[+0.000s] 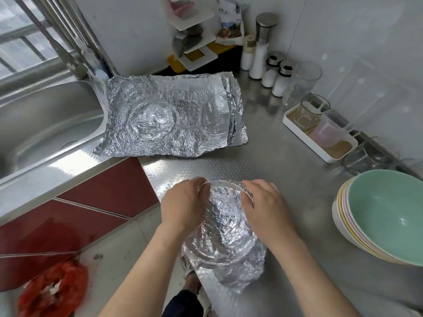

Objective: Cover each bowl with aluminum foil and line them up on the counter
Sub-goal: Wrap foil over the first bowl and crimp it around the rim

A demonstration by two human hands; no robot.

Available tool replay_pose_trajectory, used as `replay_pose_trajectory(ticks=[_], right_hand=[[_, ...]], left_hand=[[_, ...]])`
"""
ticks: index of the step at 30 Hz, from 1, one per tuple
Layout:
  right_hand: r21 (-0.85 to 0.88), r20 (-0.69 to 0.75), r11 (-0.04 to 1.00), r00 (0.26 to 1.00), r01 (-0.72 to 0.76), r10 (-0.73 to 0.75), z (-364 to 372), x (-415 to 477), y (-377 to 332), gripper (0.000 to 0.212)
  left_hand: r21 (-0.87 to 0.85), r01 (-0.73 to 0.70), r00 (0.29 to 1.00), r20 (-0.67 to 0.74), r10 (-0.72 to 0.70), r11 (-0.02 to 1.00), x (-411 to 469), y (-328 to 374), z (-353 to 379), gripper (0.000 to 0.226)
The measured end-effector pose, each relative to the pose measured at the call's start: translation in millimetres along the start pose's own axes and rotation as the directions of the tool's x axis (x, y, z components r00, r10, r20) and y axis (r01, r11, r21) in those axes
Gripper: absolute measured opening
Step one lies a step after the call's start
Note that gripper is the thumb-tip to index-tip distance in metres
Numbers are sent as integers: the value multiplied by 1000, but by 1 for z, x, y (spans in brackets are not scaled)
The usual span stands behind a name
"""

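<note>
A bowl wrapped in crinkled aluminum foil (223, 232) sits at the counter's near edge. My left hand (183, 204) grips its far left rim, fingers curled over the foil. On the far right rim my right hand (263, 209) does the same. The bowl itself is hidden under the foil. A stack of loose foil sheets (169, 115) lies farther back beside the sink, with round bowl imprints pressed into the top sheet. At the right edge stands a stack of uncovered bowls (384, 216), the top one green inside.
A steel sink (45, 124) is at the left. Salt and spice shakers (270, 67), glass jars and a white tray (320, 131) with glasses line the back right wall. A white rack (194, 35) stands at the back. A red bag (52, 291) lies on the floor.
</note>
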State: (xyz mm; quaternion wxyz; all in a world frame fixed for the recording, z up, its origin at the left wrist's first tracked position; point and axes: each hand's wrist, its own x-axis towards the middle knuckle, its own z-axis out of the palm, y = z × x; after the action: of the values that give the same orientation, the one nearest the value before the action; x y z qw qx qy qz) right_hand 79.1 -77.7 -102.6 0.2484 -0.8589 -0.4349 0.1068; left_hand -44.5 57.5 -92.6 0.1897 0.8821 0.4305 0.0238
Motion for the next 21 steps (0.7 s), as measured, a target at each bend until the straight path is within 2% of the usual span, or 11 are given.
replay_pose_trajectory(ticks=[3, 5, 7, 8, 10, 11, 17, 21], right_hand=[[33, 51, 999, 999, -14, 12, 9, 11, -5, 28], [76, 59, 997, 998, 3, -7, 12, 15, -7, 30], [107, 77, 994, 997, 3, -11, 13, 17, -8, 31], [127, 86, 992, 996, -3, -8, 13, 17, -7, 31], [191, 93, 981, 996, -18, 1, 12, 18, -6, 30], [227, 91, 974, 996, -29, 9, 11, 19, -6, 29], [240, 123, 968, 991, -71, 42, 10, 18, -7, 27], [183, 89, 983, 995, 22, -39, 10, 25, -9, 23]], left_hand=[[41, 25, 1000, -18, -24, 999, -15, -3, 7, 28], [-14, -4, 999, -37, 4, 1000, -19, -8, 12, 21], [-232, -24, 999, -31, 18, 972, -21, -11, 20, 16], [-374, -2, 1000, 15, 8, 927, -21, -11, 23, 21], [-618, 145, 986, 155, -61, 772, -19, -12, 26, 35], [-670, 200, 976, 201, -85, 715, -17, -12, 27, 34], [-726, 215, 974, 207, -91, 653, -10, -16, 32, 26], [-746, 196, 980, 177, -94, 637, -11, -16, 30, 20]])
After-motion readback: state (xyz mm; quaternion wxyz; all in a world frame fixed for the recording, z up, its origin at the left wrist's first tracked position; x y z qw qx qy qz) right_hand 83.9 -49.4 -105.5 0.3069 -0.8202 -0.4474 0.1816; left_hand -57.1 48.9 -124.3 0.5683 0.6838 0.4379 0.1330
